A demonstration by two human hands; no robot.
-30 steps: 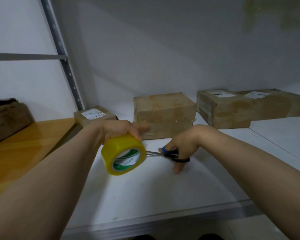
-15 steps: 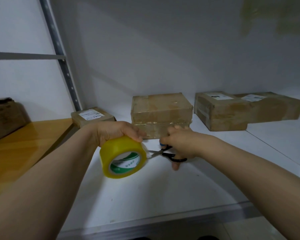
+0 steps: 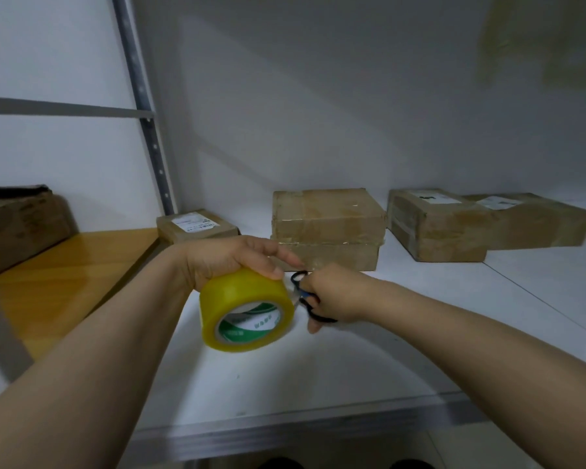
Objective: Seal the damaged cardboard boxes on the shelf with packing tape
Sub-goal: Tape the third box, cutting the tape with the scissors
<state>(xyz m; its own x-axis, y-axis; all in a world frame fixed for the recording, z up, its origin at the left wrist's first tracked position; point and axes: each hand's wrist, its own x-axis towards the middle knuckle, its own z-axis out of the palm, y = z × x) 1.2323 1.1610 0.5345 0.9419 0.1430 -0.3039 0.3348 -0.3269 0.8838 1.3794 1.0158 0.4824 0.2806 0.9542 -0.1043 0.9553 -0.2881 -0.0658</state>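
tape roll and scissors held in front of the stacked boxes

the left hand (image 3: 230, 258) grips the tape roll (image 3: 246, 308) from above, fingers curled over its outer band and the forefinger reaching toward the boxes. the right hand (image 3: 335, 296) is closed round a pair of scissors (image 3: 304, 294) with black handle loops and a blue spot; the blades are hidden behind the roll.

the roll is a thick, glossy, translucent yellow band on a white core printed in green. the writing on the core is too small to read. its open core faces the camera and slightly down, so its axis runs from the boxes toward the viewer. it hangs above the white shelf (image 3: 352, 367), just in front of the stacked boxes (image 3: 329, 214), a little to their left.

the stacked boxes are brown, creased, with shiny tape strips. left of them sits a small box (image 3: 197, 226) with a white label, unreadable. right of them lie two more labelled boxes (image 3: 433, 228), touching each other.
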